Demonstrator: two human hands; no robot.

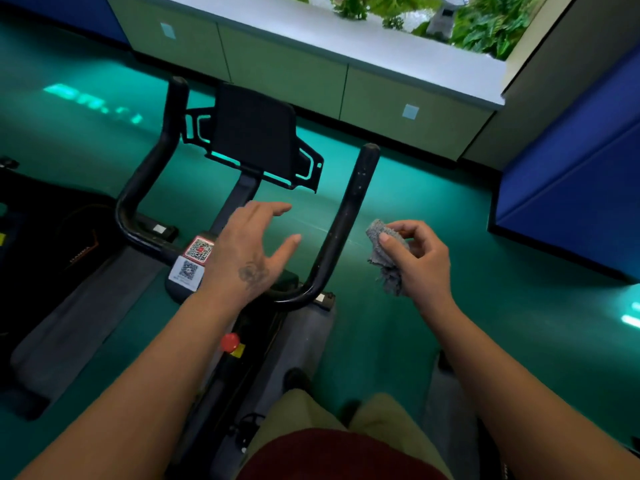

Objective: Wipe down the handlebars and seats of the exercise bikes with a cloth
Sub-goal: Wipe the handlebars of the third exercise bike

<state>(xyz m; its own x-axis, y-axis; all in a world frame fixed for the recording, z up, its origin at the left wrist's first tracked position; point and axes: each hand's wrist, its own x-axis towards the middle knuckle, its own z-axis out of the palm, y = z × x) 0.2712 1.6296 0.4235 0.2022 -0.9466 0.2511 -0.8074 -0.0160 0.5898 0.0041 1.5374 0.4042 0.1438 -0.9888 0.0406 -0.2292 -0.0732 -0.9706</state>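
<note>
The right hand [420, 258] pinched the crumpled grey cloth [388, 254] at three o'clock of the black handlebars [346, 220], not touching them, while the left hand [247, 251] hovered spread between the bars.

Bare forearms, no sleeves; a dark tattoo [254, 273] on the left hand [247, 251]; khaki trousers [304, 415]; maroon top [341, 455].

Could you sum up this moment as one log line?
right hand holds cloth | left hand open over handlebars | cloth off bar
</note>
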